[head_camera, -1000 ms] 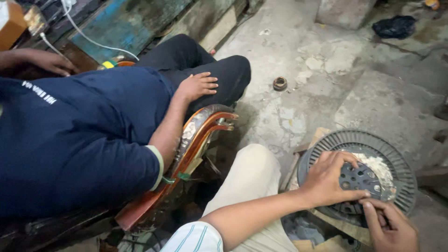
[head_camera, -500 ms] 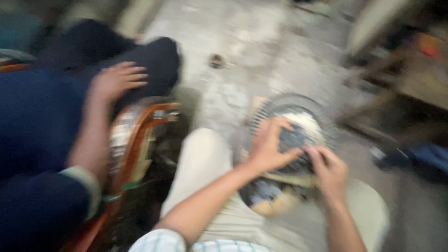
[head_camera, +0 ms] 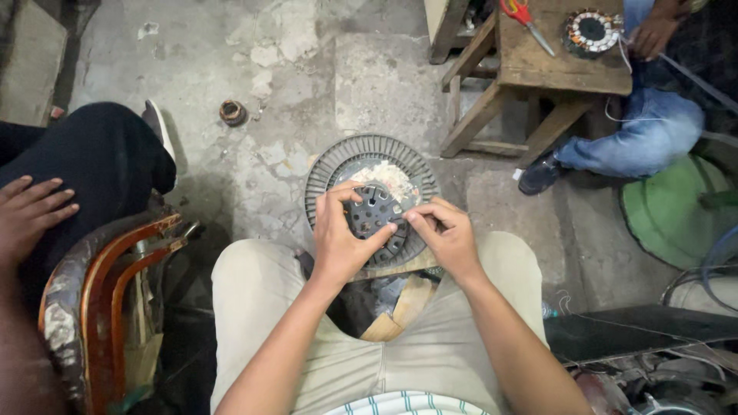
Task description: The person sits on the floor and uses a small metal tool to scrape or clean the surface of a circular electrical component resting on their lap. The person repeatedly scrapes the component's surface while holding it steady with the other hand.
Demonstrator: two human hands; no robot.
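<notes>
two hands on one part: your left hand (head_camera: 344,240) and right hand (head_camera: 444,234) both sit on the round grey finned motor housing (head_camera: 330,165), which rests between your knees on a wooden block (head_camera: 401,307) above the cracked concrete floor (head_camera: 254,169). your left hand curls over the housing's perforated dark centre hub (head_camera: 369,217), fingers wrapped round its near edge, thumb side toward the right hand; it grips the hub rather than lying flat. your right hand is pressed close beside it, thumb and forefinger pinched together at the hub's right edge; whether something small is in that pinch, cannot tell. whitish dust patch (head_camera: 392,175) lies on the housing face just above the hub. your legs are in beige trousers (head_camera: 254,307), striped shirt hem at bottom edge.

left side: another person in dark trousers (head_camera: 92,161), their hand (head_camera: 31,211) resting flat on the thigh, next to a worn rusty curved metal frame (head_camera: 100,284). small dark ring-shaped part (head_camera: 232,113) lies on the floor, well apart from the housing. top right: wooden stool (head_camera: 553,65) carrying red-handled scissors (head_camera: 523,15) and a copper-wound stator (head_camera: 592,31); a third person in jeans (head_camera: 638,134) has a hand (head_camera: 652,34) touching the stator. green round lid (head_camera: 669,215) lies at right.
</notes>
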